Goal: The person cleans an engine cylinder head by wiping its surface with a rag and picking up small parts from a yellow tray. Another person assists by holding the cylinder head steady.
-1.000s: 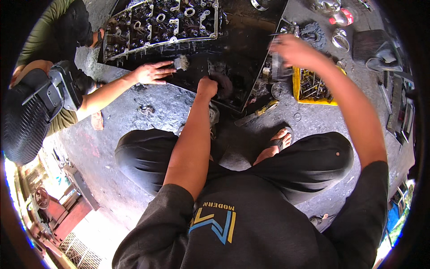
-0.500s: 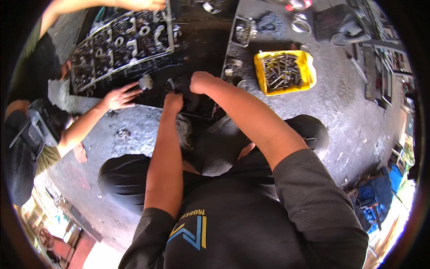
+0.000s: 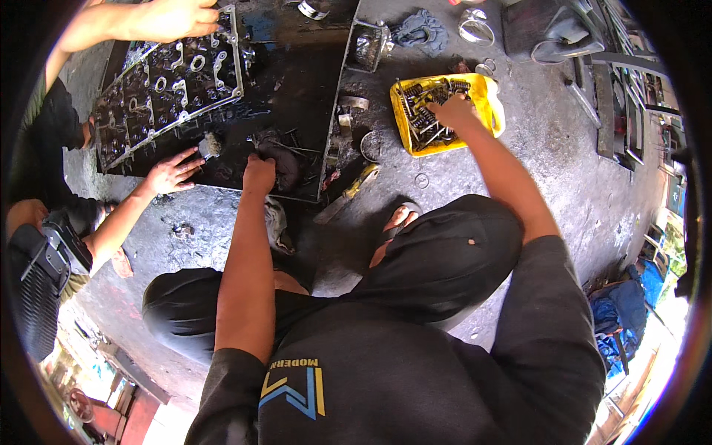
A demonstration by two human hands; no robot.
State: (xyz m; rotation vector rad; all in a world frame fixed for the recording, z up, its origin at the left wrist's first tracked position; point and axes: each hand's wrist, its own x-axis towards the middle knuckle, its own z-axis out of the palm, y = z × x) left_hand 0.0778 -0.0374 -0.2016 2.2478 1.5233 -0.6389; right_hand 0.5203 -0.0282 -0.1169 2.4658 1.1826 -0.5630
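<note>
My left hand (image 3: 259,174) is closed at the near edge of a dark, oily tray (image 3: 297,74); what its fingers hold is hidden. Beside it lies a dark round piece (image 3: 280,163), with several thin metal valves (image 3: 289,138) just beyond. To the right, my right hand (image 3: 454,113) reaches into a yellow plastic container (image 3: 486,96) of coil springs and long-stemmed valves (image 3: 426,130). Its fingers are drawn together over the parts, and I cannot make out what they grip.
A co-worker's hand (image 3: 172,172) holds a brush (image 3: 211,145) below a greasy engine cylinder head (image 3: 174,81); their other hand (image 3: 174,18) is above it. A yellow-handled tool (image 3: 360,180), metal rings (image 3: 371,146) and a blue-grey rag (image 3: 420,31) lie right of the tray.
My right hand has moved right, from over the tray into the yellow container. My left hand stays at the tray's near edge. The whole view has shifted a little.
</note>
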